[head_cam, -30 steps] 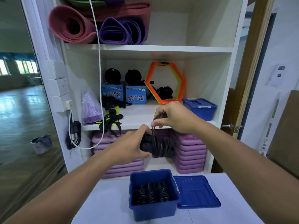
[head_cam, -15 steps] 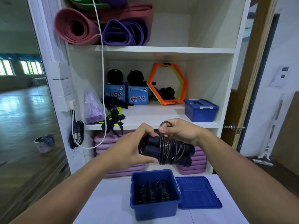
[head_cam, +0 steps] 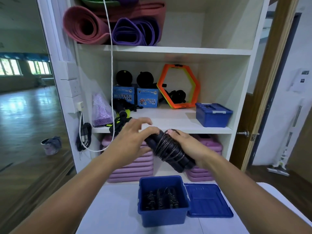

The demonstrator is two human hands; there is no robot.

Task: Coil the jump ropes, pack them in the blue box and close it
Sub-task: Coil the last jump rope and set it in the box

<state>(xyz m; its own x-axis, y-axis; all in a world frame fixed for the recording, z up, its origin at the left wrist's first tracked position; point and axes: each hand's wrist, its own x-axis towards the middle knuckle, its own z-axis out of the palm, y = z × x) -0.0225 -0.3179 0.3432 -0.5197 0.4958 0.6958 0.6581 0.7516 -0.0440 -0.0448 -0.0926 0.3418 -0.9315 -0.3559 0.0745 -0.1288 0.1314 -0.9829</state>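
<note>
Head view of jump-rope packing. The right hand (head_cam: 187,146) grips a coiled jump rope (head_cam: 168,152), its fingers curled under the black foam handles and its thumb pressing the thin cord wound around them. The bundle is held tilted in the air, above and behind the blue box (head_cam: 162,216). The left hand (head_cam: 133,141) is at the upper end of the handles with its fingers extended and spread. One fingertip touches the handle ends, and the hand does not close around them. The blue box stands open on the white table (head_cam: 116,210) and contains several coiled black ropes (head_cam: 160,198) lying side by side. Its blue lid (head_cam: 208,201) lies flat on the table, touching the box's right side. On the middle shelf of the white shelving unit (head_cam: 168,49) behind stand two blue cartons (head_cam: 147,98), each printed "LUCKY STAR" with a star figure and a round "70" mark. Smaller print on them is too small to read. Right of the cartons an orange hexagonal ring (head_cam: 194,75) leans upright, and at the shelf's right end sits a closed second blue box (head_cam: 213,114) with a white latch. Rolled pink and purple mats (head_cam: 135,32) lie on the top shelf, and stacked lilac step boards (head_cam: 131,166) fill the bottom shelf.
</note>
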